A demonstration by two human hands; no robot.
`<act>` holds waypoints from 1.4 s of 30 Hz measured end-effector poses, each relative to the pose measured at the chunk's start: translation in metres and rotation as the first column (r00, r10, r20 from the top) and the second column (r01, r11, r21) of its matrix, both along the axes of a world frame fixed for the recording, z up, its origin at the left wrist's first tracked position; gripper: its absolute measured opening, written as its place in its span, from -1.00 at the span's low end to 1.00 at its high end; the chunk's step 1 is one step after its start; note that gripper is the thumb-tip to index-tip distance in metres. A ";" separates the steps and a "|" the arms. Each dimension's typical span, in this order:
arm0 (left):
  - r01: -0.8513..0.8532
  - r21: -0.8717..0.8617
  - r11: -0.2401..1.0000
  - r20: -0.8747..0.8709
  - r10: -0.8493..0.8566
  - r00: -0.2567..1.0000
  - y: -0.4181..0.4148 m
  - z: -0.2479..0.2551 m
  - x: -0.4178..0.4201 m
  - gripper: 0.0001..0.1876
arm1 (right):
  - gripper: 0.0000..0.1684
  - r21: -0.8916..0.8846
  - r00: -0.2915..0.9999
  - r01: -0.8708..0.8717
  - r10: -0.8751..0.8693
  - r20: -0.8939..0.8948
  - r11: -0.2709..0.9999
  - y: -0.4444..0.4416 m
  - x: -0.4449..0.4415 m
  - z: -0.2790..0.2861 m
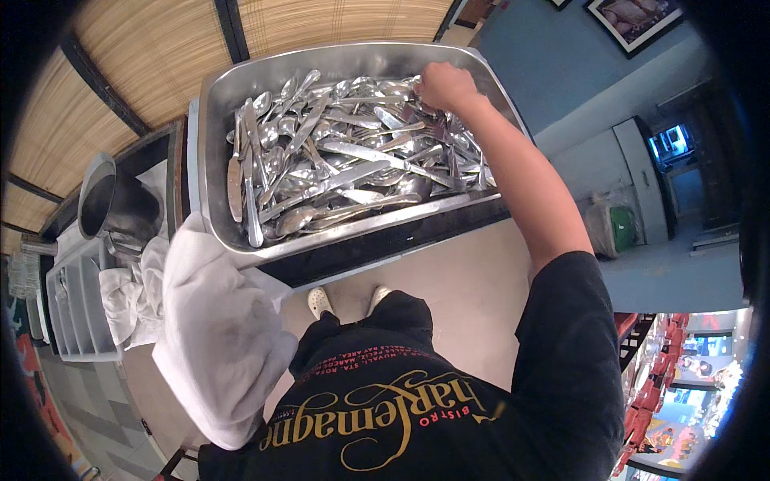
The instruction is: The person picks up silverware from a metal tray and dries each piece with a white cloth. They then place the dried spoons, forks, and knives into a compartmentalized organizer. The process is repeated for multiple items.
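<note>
A deep stainless steel pan point(355, 57) full of loose cutlery lies before me. Table knives point(385, 157), spoons point(295, 221) and forks are heaped in it at all angles. My right hand point(446, 87) reaches into the far right corner of the pan, its fingers curled down at the cutlery; whether they grip a piece is hidden. A large white cloth point(219, 337) hangs at the near left corner of the pan and covers my left hand, so its fingers cannot be seen.
To the left stand a dark round container point(129, 201), a crumpled white cloth point(123, 300) and a translucent divided cutlery tray point(81, 312). Bamboo-like screens point(343, 24) rise behind the pan. A blue wall with a framed picture point(631, 21) is at the right; red chairs point(646, 403) stand beyond.
</note>
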State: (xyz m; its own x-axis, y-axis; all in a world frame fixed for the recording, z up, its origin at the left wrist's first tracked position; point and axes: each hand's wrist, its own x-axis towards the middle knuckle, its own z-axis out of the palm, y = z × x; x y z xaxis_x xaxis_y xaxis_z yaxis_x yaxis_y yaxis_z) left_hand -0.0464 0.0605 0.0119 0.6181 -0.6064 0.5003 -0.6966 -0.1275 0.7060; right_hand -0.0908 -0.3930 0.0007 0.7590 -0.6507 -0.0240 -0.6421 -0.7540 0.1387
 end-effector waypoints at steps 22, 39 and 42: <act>-0.525 -0.103 0.845 0.107 0.534 0.839 -0.128 -0.020 -0.070 -0.40 | -0.73 0.336 0.322 -0.942 0.268 0.908 -0.008 0.165 -0.053 0.135; 0.111 0.458 0.882 0.365 -0.300 0.881 -0.018 0.155 -0.064 -0.71 | -0.87 -0.306 0.555 -0.760 0.818 0.152 0.573 0.027 -0.071 0.017; 0.271 0.363 0.891 0.185 -0.354 0.917 -0.014 0.138 -0.042 -0.76 | -0.85 -0.326 0.350 -0.745 0.758 0.551 0.582 0.021 -0.056 0.042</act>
State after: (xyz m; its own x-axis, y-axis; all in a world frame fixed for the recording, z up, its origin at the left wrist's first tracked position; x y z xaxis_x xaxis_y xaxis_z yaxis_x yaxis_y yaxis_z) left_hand -0.0885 0.0469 0.1494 0.2556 -0.9009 0.3508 -0.8802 -0.0668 0.4699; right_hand -0.1467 -0.3716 0.0425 0.7647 0.2036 0.6114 0.2584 -0.9660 -0.0014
